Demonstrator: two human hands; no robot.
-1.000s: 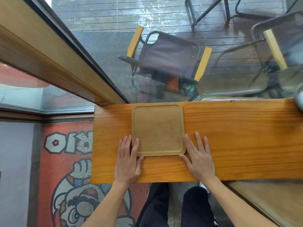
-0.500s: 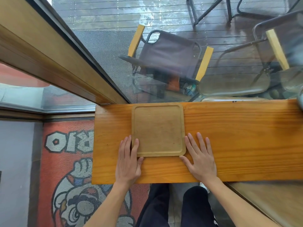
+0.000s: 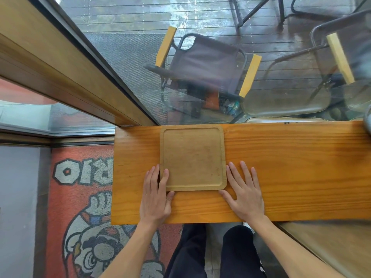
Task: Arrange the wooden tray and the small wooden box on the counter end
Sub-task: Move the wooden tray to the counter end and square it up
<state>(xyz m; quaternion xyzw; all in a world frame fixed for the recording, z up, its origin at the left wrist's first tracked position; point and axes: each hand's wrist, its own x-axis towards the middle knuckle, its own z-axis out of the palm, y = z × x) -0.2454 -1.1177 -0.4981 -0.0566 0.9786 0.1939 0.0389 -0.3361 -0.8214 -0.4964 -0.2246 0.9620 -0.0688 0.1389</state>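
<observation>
Orange counter (image 3: 291, 177): square pale wooden tray (image 3: 193, 158), raised rim; hands (image 3: 155, 197) (image 3: 246, 194) flat, flanking.

Soft, even daylight comes in through the window glass (image 3: 200, 57) on the far side, bright enough to show grain everywhere on the worktop (image 3: 291, 167). Shadows are faint: only thin, soft-edged ones hug the left hand (image 3: 155, 199) and the right hand (image 3: 244, 194). The glass carries pale, washed-out reflections, strongest at the far right, where they veil the chair (image 3: 204, 67) and decking outside. The wide lens bows straight lines toward the edges, and the window frame (image 3: 60, 63) at the left splays outward. The middle is sharp; the far right edge smears into blur.
</observation>
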